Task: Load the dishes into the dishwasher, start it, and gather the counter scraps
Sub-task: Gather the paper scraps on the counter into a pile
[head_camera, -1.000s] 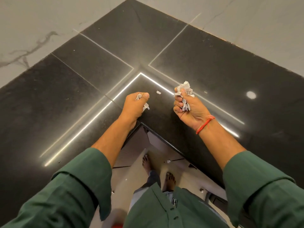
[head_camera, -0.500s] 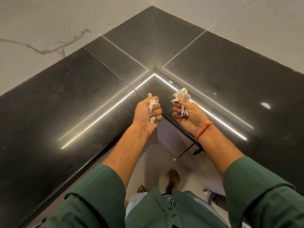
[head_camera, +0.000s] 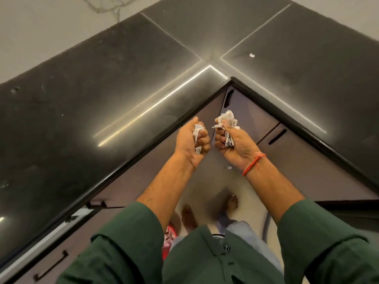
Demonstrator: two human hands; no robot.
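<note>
The black L-shaped worktop wraps the inner corner, with grey cabinet doors below its edge. In front of that corner, off the worktop, the left hand is curled tight round a crumpled paper scrap. Just beside it, the right hand grips a larger paper wad. One small scrap lies on the worktop behind the corner.

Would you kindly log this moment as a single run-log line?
left hand: grips paper scraps | right hand: grips crumpled paper | one scrap on countertop
</note>
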